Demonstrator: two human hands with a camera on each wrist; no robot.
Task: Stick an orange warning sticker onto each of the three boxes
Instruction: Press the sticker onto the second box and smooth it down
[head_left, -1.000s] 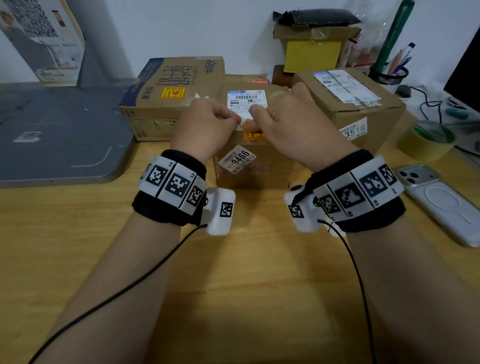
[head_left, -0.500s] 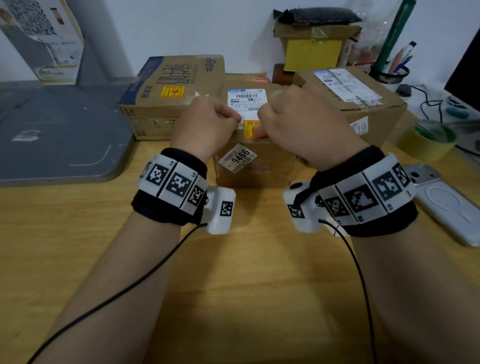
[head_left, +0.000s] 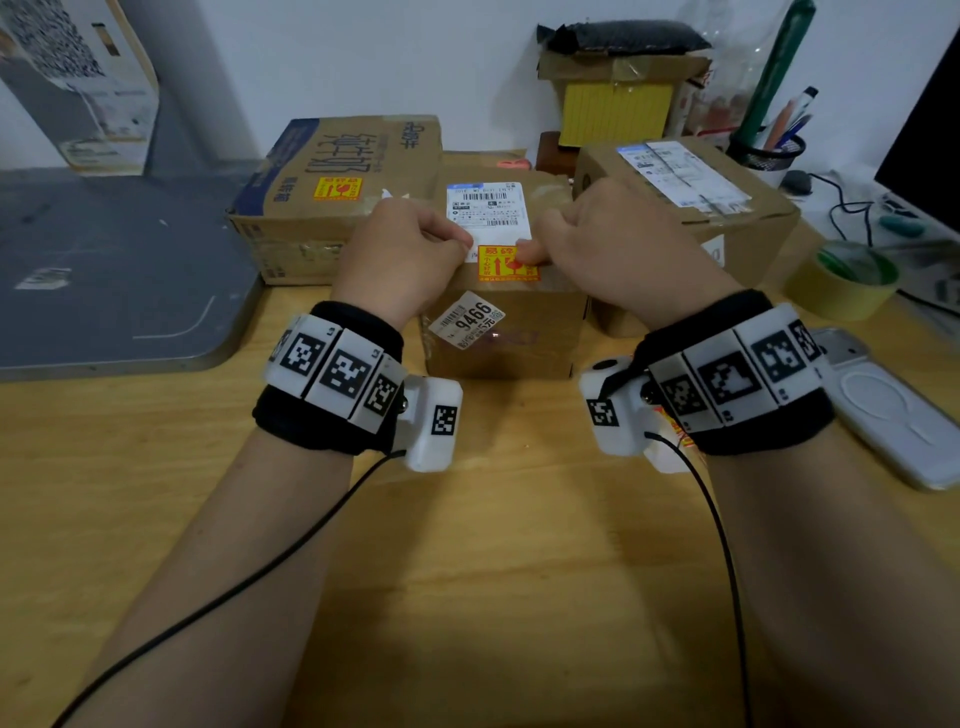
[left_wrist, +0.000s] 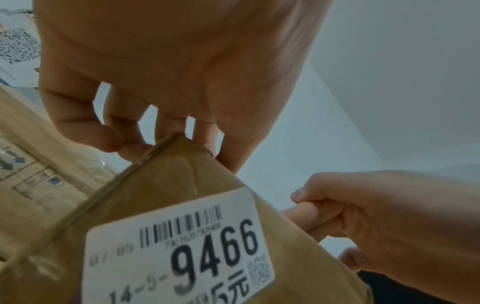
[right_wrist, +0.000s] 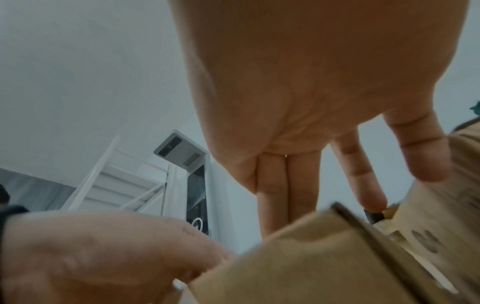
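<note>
Desk clutter around the work area

A wooden desk (head_left: 467, 597) carries a grey mat (head_left: 104, 280) at far left; a white phone (head_left: 883, 415) lies face down at right; a roll of yellow tape (head_left: 844, 283) sits behind it; a mesh pen cup (head_left: 766, 150) stands near the wall; a yellow box (head_left: 618, 111) bears a black bag (head_left: 618, 39); a dark monitor (head_left: 930, 156) fills the right edge

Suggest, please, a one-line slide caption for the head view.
Both hands, left hand and right hand, press an orange warning sticker onto the middle box; the left box already carries one.
</note>
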